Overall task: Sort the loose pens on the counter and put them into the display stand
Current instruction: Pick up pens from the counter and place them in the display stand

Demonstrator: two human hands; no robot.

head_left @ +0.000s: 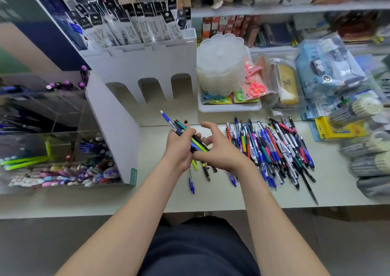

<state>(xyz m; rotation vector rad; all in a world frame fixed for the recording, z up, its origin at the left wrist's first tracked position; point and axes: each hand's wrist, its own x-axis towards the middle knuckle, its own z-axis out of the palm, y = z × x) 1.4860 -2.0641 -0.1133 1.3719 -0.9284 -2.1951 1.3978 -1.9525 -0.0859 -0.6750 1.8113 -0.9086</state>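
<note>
My left hand (pixel 179 147) grips a bundle of mixed pens (pixel 176 123) above the middle of the counter; their tips fan out up-left and their ends stick out below the hand. My right hand (pixel 219 147) is beside it, its thumb and lower fingers touching the bundle, its index finger curved above. A large pile of loose pens (pixel 274 149), blue, red, black and white, lies on the counter to the right. The white display stand (pixel 114 128) with clear compartments of pens stands at the left.
A white tiered holder (pixel 147 69) with packaged refills stands behind the hands. A white tray (pixel 230 107) holds stacked clear plastic lids and scissors. Bagged goods and a yellow box (pixel 335 130) crowd the right. The counter's front edge (pixel 190 209) runs just below the pens.
</note>
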